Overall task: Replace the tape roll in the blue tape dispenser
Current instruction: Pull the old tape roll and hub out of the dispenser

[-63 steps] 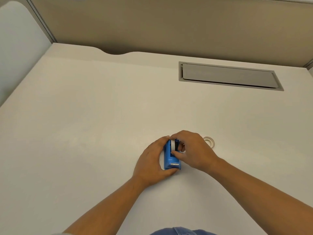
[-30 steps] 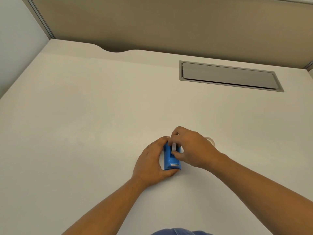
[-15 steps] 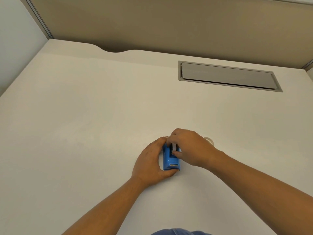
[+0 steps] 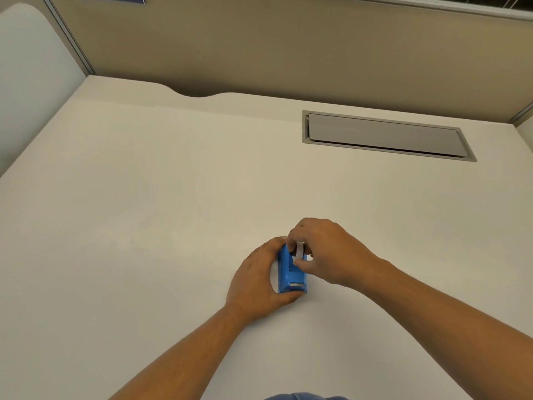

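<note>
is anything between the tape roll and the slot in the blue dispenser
Nothing visible is. The right hand holds the tape roll right over the blue dispenser, which the left hand steadies on the desk. The slot itself is partly hidden by fingers.

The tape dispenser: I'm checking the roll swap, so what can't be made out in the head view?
- Far end of the blue tape dispenser: covered by the right hand.
- Its left side: behind the left hand.
- Whether the tape roll is seated on its hub: fingers hide it.
- Cutter blade: too small.
</note>
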Demonstrator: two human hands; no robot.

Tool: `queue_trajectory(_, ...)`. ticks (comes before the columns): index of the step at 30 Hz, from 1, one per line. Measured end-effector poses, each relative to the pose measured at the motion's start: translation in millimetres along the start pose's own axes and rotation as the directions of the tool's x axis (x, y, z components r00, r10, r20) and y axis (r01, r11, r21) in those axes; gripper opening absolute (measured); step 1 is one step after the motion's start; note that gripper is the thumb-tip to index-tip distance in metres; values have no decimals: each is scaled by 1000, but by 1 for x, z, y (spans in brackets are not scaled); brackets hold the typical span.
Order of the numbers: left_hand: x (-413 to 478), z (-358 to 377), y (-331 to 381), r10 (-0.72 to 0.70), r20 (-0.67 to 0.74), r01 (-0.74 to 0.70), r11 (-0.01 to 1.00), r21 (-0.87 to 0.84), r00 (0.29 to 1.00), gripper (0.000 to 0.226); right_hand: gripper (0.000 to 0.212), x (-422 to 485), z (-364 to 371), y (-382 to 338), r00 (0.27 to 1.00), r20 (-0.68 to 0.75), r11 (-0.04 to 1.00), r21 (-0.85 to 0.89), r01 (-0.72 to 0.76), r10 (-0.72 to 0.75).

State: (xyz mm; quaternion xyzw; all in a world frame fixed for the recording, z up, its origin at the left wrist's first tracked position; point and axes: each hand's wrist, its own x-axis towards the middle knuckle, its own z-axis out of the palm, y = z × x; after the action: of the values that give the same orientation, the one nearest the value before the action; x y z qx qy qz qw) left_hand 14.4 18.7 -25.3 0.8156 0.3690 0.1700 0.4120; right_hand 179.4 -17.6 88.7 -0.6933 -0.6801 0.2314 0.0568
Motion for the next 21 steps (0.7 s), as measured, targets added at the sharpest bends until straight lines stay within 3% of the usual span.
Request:
queue_trajectory(6,-10,-21,15,-73,92,83,991,-102,993,106,14,-27,1,-3,998,-57,999,43,5,-3)
queue_trajectory(9,-23,-33,37,-140,31,144,955,-260,990,77,21,-44,-1,-7,995,-97,990,142,5,9)
queue_trajectory(14,-44,-40,72,-209,89,222,792,-569,974,32,39,-69,1,-20,981,-193,942,329,57,8)
queue_trajectory(21,-64,-46,97,-264,102,259,673,-693,959,29,44,-94,8,-29,940,-325,878,474,67,103)
